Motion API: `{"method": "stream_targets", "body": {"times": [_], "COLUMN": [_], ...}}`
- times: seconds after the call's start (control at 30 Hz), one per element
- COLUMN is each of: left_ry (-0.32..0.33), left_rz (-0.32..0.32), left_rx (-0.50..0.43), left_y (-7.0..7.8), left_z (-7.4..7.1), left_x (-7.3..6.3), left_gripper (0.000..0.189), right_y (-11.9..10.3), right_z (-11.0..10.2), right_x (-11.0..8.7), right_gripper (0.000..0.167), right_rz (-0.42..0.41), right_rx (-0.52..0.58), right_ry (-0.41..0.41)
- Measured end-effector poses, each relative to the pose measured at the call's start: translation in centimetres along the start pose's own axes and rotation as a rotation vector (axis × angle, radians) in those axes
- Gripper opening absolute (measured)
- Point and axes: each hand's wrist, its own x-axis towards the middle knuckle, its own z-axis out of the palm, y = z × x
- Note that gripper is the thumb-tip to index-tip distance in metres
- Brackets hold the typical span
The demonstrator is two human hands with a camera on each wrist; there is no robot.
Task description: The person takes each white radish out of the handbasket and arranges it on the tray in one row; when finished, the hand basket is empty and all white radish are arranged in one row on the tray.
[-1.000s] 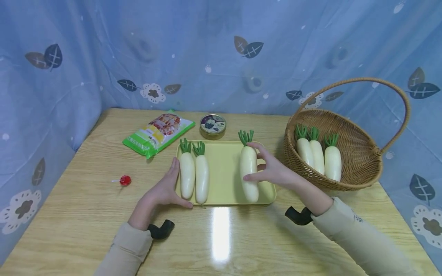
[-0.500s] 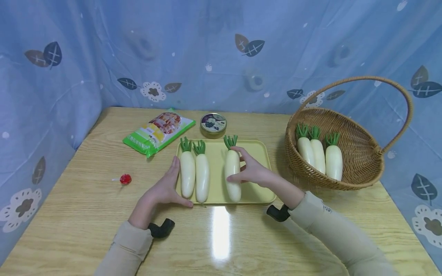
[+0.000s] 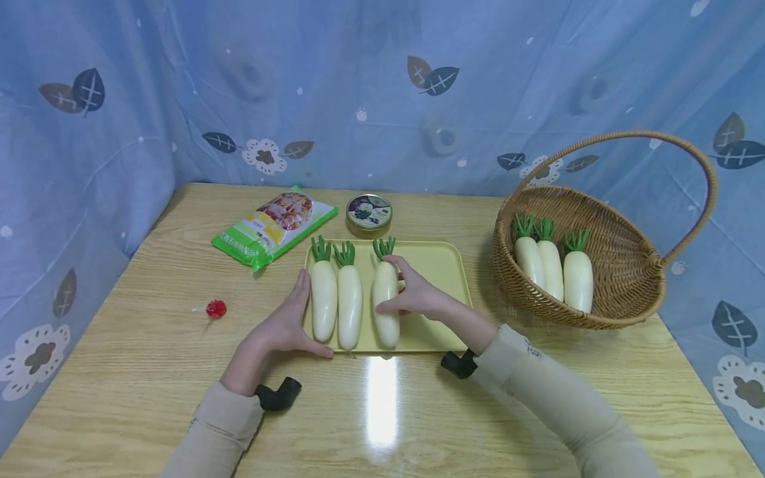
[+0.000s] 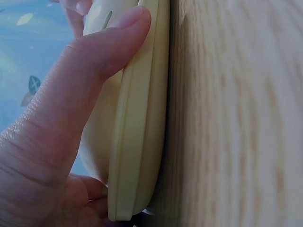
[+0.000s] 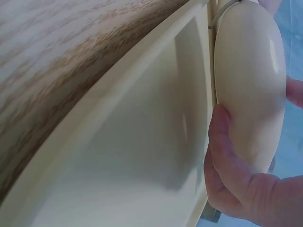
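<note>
A white daikon (image 3: pixel 387 330) with green stem stubs is gripped by my right hand (image 3: pixel 417 292), thumb on its near side and fingers around its right side. It is over the middle of a pale yellow tray (image 3: pixel 439 265). Two more daikons, an outer one (image 3: pixel 324 302) and an inner one (image 3: pixel 349 309), lie side by side at the tray's left. My left hand (image 3: pixel 285 330) holds the tray's near left corner. In the left wrist view the thumb (image 4: pixel 111 45) lies across the tray rim (image 4: pixel 137 123). The right wrist view shows the held daikon (image 5: pixel 251 71) close up, partly covered by fingers.
A tilted wicker basket (image 3: pixel 621 265) with several daikons, one of them at its front (image 3: pixel 577 282), stands on the right. Behind the tray are a round tin (image 3: pixel 368 216) and a green food bag (image 3: pixel 275 229). A red lollipop (image 3: pixel 216 309) lies left.
My right hand has carried its daikon leftward over the tray, from the right part towards the two lying daikons. The left hand has stayed at the tray's corner.
</note>
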Motion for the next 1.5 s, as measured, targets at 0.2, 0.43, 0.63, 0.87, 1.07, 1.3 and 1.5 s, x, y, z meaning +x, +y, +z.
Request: {"method": "stream_targets", "body": {"times": [0.2,0.43,0.63,0.87,1.07,1.3,1.5], "left_ry": [-0.001,-0.005,-0.002,-0.001,0.000,-0.001,-0.002], "left_rz": [0.001,-0.008,-0.007,0.002,0.004,0.007,0.001], "left_rx": [-0.010,-0.013,-0.013,-0.026,-0.024,-0.031,-0.033], "left_y": [0.1,0.1,-0.1,-0.1,-0.1,0.0,0.1], "left_z": [0.0,0.0,-0.1,-0.2,0.0,0.0,0.0], "left_x": [0.1,0.0,-0.1,-0.1,-0.1,-0.2,-0.2], "left_gripper": [0.151,0.150,0.151,0.152,0.152,0.151,0.152], "right_y": [-0.1,0.1,0.1,0.2,0.6,0.9,-0.1], "right_z": [0.6,1.1,1.3,1.4,1.3,1.4,1.4], "right_x": [0.7,1.3,1.7,2.2,2.2,2.1,1.0], "right_gripper": [0.092,0.093,0.096,0.097,0.100,0.105,0.105], "right_rz": [0.003,-0.013,-0.058,-0.059,-0.088,-0.134,-0.146], "right_rx": [0.000,0.003,-0.053,-0.131,-0.227,-0.315,-0.233], "right_ry": [-0.004,-0.022,-0.037,-0.040,-0.020,0.005,-0.014]}}
